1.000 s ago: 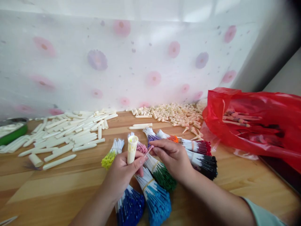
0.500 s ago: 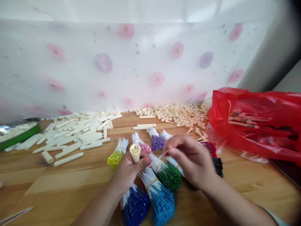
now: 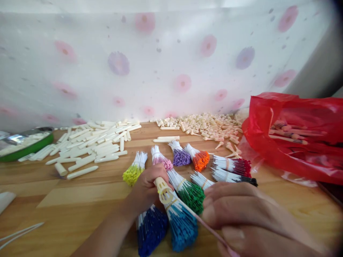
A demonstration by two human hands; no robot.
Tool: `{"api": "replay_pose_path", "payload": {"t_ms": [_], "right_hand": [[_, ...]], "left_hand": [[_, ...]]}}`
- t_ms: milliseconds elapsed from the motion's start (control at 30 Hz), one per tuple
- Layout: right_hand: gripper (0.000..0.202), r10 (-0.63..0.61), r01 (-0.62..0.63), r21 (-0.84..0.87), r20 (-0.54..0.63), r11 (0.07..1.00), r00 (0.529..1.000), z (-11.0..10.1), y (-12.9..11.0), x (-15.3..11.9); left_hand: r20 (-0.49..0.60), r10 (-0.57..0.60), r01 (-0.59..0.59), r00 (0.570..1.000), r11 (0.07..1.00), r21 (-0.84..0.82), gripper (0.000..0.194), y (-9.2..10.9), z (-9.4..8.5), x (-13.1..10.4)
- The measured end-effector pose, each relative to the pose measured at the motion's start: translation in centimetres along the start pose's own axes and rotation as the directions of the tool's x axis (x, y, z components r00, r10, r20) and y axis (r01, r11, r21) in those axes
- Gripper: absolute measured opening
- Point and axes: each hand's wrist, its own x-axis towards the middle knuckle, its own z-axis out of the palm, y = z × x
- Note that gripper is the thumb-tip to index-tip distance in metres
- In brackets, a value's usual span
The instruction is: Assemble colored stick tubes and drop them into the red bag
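Overall, the head view has 2 bare hands above a wooden tabletop (image 3: 88, 221). The left hand (image 3: 150, 178) has its fingers closed around a cream slotted tube (image 3: 162, 189), its open end tilted towards the camera. The right hand (image 3: 249, 214), slightly blurred, pinches a thin stick (image 3: 203, 224), pink at its near end and pale at its far end. That far end lies by the tube's mouth; whether they touch, I cannot tell.

Under and around the hands lie 10 bundles of white sticks: yellow (image 3: 133, 173), pink, purple, orange, dark red, black, green, light blue, dark blue, and 1 whose tips the right hand hides. Behind them, cream tubes (image 3: 91, 141) are heaped on the left beside a green bowl (image 3: 29, 146), small slotted pieces (image 3: 206, 125) are piled to the right, and a red bag (image 3: 294, 150) sits at the far right.
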Motion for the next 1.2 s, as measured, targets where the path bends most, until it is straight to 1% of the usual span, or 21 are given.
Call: {"api": "replay_pose_path", "payload": {"t_ms": [67,133,300,467,567,633,767,900,1067,1200], "right_hand": [[0.029,0.106,-0.106,0.024,0.001,0.994,0.994,0.4,0.0,0.3],[0.028,0.152,-0.152,0.048,-0.005,0.987,0.988,0.9,-0.2,0.4],[0.021,0.1,-0.103,-0.022,-0.102,0.994,0.99,2.4,-0.5,0.6],[0.016,0.08,-0.089,-0.091,-0.09,0.992,0.993,3.5,0.4,0.6],[0.013,0.077,-0.095,-0.166,-0.111,0.982,0.991,4.0,1.3,0.4],[0.016,0.089,-0.109,-0.195,-0.111,0.975,0.99,4.2,1.8,0.2],[0.017,0.161,-0.179,-0.247,-0.093,0.952,0.983,4.2,2.6,-0.1],[0.012,0.224,-0.237,-0.185,-0.088,0.954,0.971,4.3,3.2,-0.1],[0.009,0.262,-0.274,-0.147,-0.1,0.95,0.96,4.4,3.7,0.0],[0.011,0.305,-0.314,-0.111,-0.09,0.943,0.948,4.6,3.7,-0.1]], "left_hand": [[0.003,0.016,-0.016,1.0,1.0,0.023,0.041,0.1,0.0,0.0],[0.009,0.016,-0.016,1.0,0.999,0.036,0.041,0.2,0.0,0.0],[0.038,-0.02,0.018,0.999,0.998,0.059,0.04,0.2,0.1,-0.1],[0.042,-0.035,0.03,0.998,0.992,0.121,0.041,0.2,0.0,-0.1],[0.029,-0.032,0.028,0.999,0.99,0.141,0.048,0.4,-0.4,-0.2],[0.028,-0.017,0.012,0.999,0.988,0.152,0.055,0.4,-0.8,-0.3],[0.003,0.032,-0.032,0.999,0.97,0.243,0.048,0.5,-1.2,-0.6],[-0.014,0.09,-0.079,0.996,0.934,0.35,0.045,0.7,-1.3,-0.5],[-0.022,0.121,-0.101,0.992,0.903,0.418,0.044,0.8,-1.4,-0.4],[-0.039,0.147,-0.112,0.988,0.875,0.471,0.042,0.8,-1.4,-0.5]]}}
